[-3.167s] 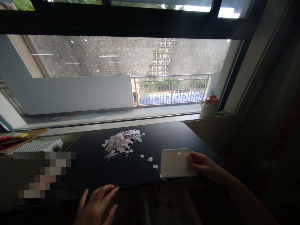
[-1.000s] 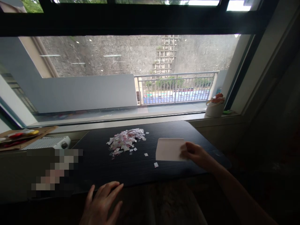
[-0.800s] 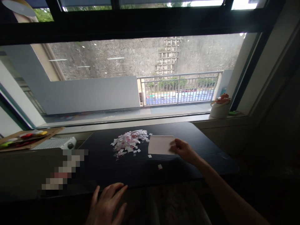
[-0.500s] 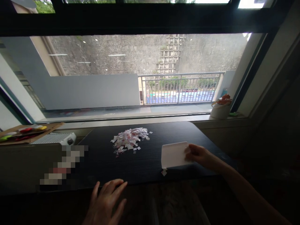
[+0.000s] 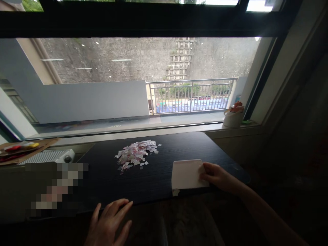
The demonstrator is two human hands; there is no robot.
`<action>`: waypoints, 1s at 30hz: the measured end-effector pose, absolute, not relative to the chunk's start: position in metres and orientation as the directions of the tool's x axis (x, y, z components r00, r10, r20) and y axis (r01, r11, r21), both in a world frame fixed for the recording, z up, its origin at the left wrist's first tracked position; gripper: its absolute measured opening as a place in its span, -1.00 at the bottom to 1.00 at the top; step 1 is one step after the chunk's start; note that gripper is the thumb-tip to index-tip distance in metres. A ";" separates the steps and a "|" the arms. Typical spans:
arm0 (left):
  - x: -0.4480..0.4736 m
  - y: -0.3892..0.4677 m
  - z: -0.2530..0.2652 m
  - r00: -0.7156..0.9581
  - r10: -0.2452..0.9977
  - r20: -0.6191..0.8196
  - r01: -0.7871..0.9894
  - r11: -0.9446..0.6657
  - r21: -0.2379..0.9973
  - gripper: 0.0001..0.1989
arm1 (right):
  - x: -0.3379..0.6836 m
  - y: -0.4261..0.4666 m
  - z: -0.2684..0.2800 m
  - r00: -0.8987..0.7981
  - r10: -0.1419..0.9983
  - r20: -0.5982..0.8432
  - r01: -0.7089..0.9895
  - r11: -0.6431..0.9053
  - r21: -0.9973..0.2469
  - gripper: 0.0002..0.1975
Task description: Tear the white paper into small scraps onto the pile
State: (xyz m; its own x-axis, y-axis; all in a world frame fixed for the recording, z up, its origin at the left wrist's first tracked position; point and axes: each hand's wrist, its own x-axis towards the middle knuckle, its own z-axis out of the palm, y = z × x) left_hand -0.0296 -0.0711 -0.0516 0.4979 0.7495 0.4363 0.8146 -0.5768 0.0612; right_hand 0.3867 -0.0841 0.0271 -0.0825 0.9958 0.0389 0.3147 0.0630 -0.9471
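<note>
My right hand [image 5: 212,173] grips the right side of a white, rectangular, shallow box-like piece [image 5: 186,175], tilted at the table's front edge. Its fingertips are partly hidden behind or in it. A small pale paper scrap [image 5: 176,192] shows at the piece's lower left corner. My left hand [image 5: 110,220] holds nothing; its fingers are spread beside the front edge of the black table [image 5: 107,186]. Farther back on the tabletop lies a loose heap of small cut paper squares [image 5: 135,153], white with some pink.
A white pot [image 5: 233,118] with an orange top stands on the window sill at right. At left are a white ridged unit [image 5: 48,155] and brown cardboard [image 5: 48,145] with colourful items. A pixelated patch [image 5: 57,188] covers the table's left end.
The view has turned slightly right, so things sit farther left. The white piece in my right hand has tipped and lowered slightly toward the table's front edge. My left hand remains spread.
</note>
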 end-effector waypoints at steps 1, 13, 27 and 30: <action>-0.030 -0.071 -0.051 0.500 0.751 0.432 0.814 -0.578 0.063 -0.59 | 0.386 -0.085 0.028 -0.089 0.996 0.034 0.317 0.060 -0.946 -0.85; -0.028 -0.069 -0.052 0.492 0.760 0.424 0.812 -0.576 0.091 -0.58 | 0.390 -0.100 0.040 -0.067 0.998 0.023 0.296 0.042 -0.954 -0.75; -0.013 -0.050 0.002 0.368 0.803 0.468 0.783 -0.539 0.309 -0.74 | 0.312 0.003 0.018 0.106 0.971 0.213 0.144 0.197 -0.970 -0.70; -0.016 -0.022 0.009 0.192 0.801 0.567 0.752 -0.492 0.439 -0.74 | 0.294 0.016 0.014 0.116 0.967 0.227 0.212 0.199 -0.957 -0.72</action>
